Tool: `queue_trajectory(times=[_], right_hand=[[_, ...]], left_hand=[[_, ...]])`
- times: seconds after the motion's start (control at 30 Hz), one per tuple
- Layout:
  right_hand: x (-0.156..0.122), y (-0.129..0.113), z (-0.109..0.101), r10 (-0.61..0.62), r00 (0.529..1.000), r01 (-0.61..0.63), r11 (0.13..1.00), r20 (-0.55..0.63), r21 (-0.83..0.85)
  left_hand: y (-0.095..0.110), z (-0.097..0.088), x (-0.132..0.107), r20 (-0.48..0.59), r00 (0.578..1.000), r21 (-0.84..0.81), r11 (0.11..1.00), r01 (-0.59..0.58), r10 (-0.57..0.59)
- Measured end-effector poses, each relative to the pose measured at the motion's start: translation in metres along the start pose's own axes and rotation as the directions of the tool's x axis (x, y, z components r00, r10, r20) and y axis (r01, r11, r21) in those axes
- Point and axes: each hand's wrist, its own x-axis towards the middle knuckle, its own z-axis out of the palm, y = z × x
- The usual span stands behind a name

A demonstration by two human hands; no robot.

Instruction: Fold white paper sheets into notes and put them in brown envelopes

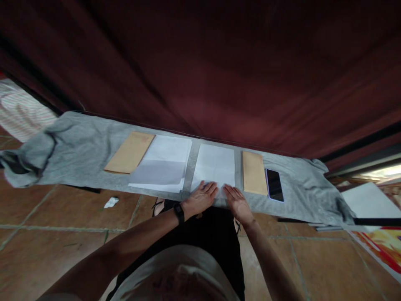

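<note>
Before me a white sheet of paper lies on the grey cloth. My left hand rests on its near left edge, fingers stretched out flat. On the near right corner lies my right hand, its fingers also straight. To the left is a stack of white paper, and beyond that a brown envelope. Another brown envelope sits to the right of the sheet. A phone with a dark screen and pale purple edge lies beside that envelope.
The grey cloth covers a long narrow surface. Behind it hangs a dark red curtain-like sheet. A scrap of white paper lies on the brown tiled floor. At the right is a white board-like sheet.
</note>
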Motion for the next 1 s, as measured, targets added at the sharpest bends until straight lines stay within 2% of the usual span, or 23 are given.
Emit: queue_trajectory(times=[0.23, 0.37, 0.43, 0.47, 0.5, 0.57, 0.63, 0.7, 0.8, 1.0], right_hand=[[0.001, -0.007, 0.006, 0.046, 0.999, -0.045, 0.997, -0.009, 0.061], [0.006, -0.015, 0.014, 0.049, 0.998, -0.047, 0.997, -0.028, 0.067], [0.006, -0.017, 0.018, 0.056, 0.997, -0.053, 0.996, -0.050, 0.074], [0.006, -0.018, 0.019, 0.063, 0.996, -0.059, 0.995, -0.062, 0.077], [0.006, -0.018, 0.020, 0.071, 0.995, -0.065, 0.995, -0.074, 0.078], [0.006, -0.019, 0.021, 0.084, 0.992, -0.077, 0.994, -0.094, 0.076], [0.005, -0.020, 0.022, 0.090, 0.990, -0.083, 0.994, -0.108, 0.068], [0.006, -0.022, 0.023, 0.097, 0.988, -0.091, 0.994, -0.118, 0.060], [0.007, -0.025, 0.025, 0.122, 0.983, -0.116, 0.992, -0.138, 0.055], [0.008, -0.026, 0.027, 0.133, 0.977, -0.124, 0.990, -0.168, 0.062]], left_hand=[[0.001, 0.005, -0.002, -0.001, 1.000, 0.002, 1.000, 0.001, -0.001], [0.004, -0.005, 0.001, -0.030, 1.000, -0.019, 1.000, 0.008, -0.008], [-0.007, -0.015, 0.001, -0.085, 0.996, -0.042, 0.999, 0.022, -0.025], [-0.017, -0.019, 0.000, -0.114, 0.991, -0.048, 0.997, 0.065, -0.070], [-0.029, -0.023, -0.003, -0.137, 0.978, -0.044, 0.987, 0.153, -0.158], [-0.056, -0.027, -0.013, -0.124, 0.922, -0.018, 0.930, 0.367, -0.367], [-0.081, -0.024, -0.030, -0.047, 0.888, 0.013, 0.889, 0.458, -0.457], [-0.099, -0.018, -0.049, 0.010, 0.885, 0.045, 0.885, 0.464, -0.465], [-0.108, -0.008, -0.067, 0.044, 0.888, 0.067, 0.888, 0.455, -0.458], [-0.113, 0.002, -0.063, 0.075, 0.922, 0.082, 0.924, 0.373, -0.379]])
